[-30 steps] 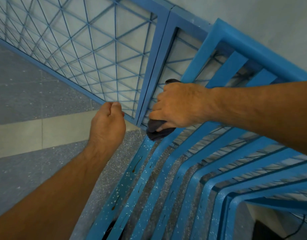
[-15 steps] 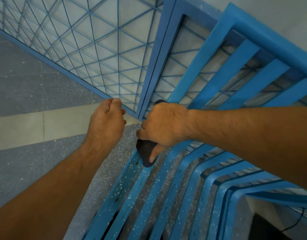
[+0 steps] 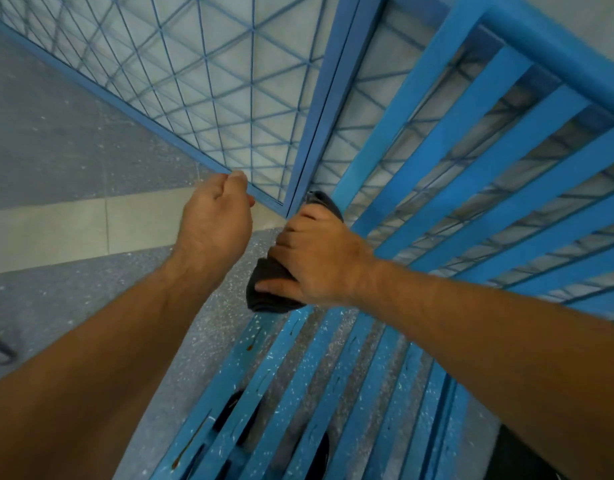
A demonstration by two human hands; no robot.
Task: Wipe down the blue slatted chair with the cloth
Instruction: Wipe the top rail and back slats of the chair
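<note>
Gripping the dark cloth (image 3: pixel 267 294) mid-frame, right hand (image 3: pixel 319 263) presses it on the chair (image 3: pixel 558 53) corner; it may snag in a gap or slip off. Left hand (image 3: pixel 213 223) fisted, empty.

The cloth (image 3: pixel 264 292) sits at the chair (image 3: pixel 413 109) seat's left rear corner, with the mesh fence (image 3: pixel 194 81) behind.

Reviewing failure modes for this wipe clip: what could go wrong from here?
1. The cloth is bunched in the right hand at the edge of the chair, so it may skip specks and stains further along the slats.
2. The left hand is fisted beside the mesh panel, bracing nothing; the chair might shift under pressure.
</note>
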